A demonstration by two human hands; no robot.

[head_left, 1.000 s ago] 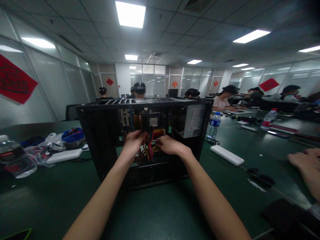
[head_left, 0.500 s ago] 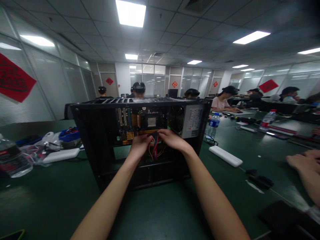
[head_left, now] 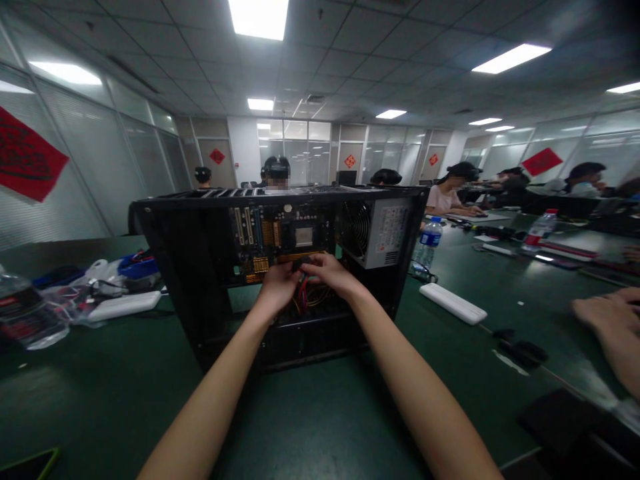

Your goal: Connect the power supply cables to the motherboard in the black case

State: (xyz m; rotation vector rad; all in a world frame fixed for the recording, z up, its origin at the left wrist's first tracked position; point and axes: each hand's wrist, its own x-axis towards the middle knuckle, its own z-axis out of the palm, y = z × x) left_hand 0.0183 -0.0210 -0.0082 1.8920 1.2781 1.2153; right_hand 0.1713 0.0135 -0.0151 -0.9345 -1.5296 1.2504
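An open black computer case [head_left: 200,267] stands on the green table [head_left: 310,420] in front of me. Inside it show a motherboard [head_left: 280,240] and a grey power supply with a fan [head_left: 375,233]. A bundle of red and yellow cables [head_left: 306,295] hangs below the board. My left hand [head_left: 277,287] and my right hand [head_left: 327,273] meet inside the case, fingers pinched together on a dark connector [head_left: 300,264] at the end of the cables, just under the motherboard.
Left of the case lie a water bottle [head_left: 25,313], plastic bags [head_left: 100,280] and a white bar [head_left: 125,305]. To the right stand another bottle [head_left: 427,247] and a white bar [head_left: 453,303]. Another person's hand [head_left: 610,327] rests at the right edge. Several people sit behind.
Both hands have risen from the cable bundle towards the motherboard and come together on the connector. The view has shifted slightly.
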